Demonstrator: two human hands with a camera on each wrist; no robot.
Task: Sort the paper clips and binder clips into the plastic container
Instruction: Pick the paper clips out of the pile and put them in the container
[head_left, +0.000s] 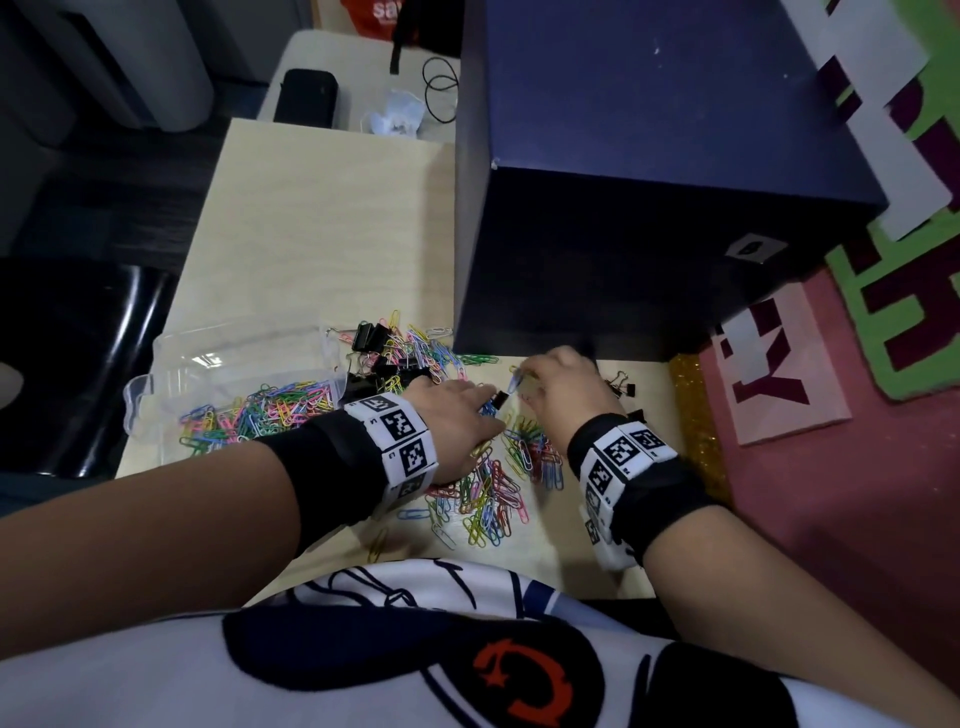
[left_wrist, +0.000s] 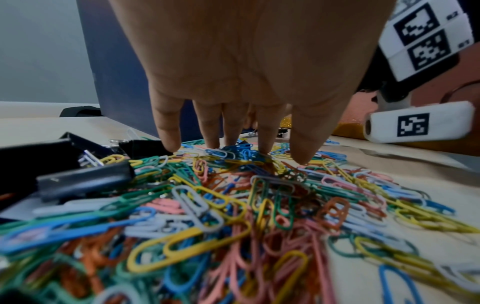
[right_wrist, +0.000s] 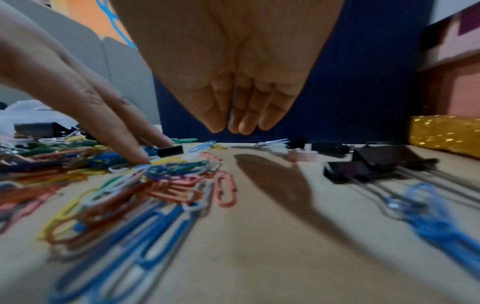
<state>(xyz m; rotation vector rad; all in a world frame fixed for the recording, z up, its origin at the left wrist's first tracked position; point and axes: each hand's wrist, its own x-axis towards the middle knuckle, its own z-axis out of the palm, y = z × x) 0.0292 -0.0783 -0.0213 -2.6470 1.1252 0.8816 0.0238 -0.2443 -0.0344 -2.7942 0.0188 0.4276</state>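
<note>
A heap of coloured paper clips (head_left: 498, 483) (left_wrist: 233, 205) (right_wrist: 130, 185) lies on the pale wooden table (head_left: 322, 234). My left hand (head_left: 483, 410) (left_wrist: 233, 144) (right_wrist: 135, 152) rests on it with straight fingers, tips touching the clips next to a small black binder clip (head_left: 501, 399) (right_wrist: 170, 151). Just above the table, my right hand (head_left: 524, 384) (right_wrist: 233, 127) pinches a blue paper clip (head_left: 513, 383) between thumb and fingers. More black binder clips (head_left: 371, 335) (left_wrist: 83, 181) (right_wrist: 363, 164) lie at the heap's far left and right. The clear plastic container (head_left: 171, 353) at the left holds several paper clips.
A tall dark blue box (head_left: 649, 182) stands right behind the heap. A gold glitter strip (head_left: 691, 415) (right_wrist: 441, 133) and pink boards (head_left: 779, 374) border the table's right edge. A black chair (head_left: 78, 364) is off the left edge. Bare tabletop lies beyond the container.
</note>
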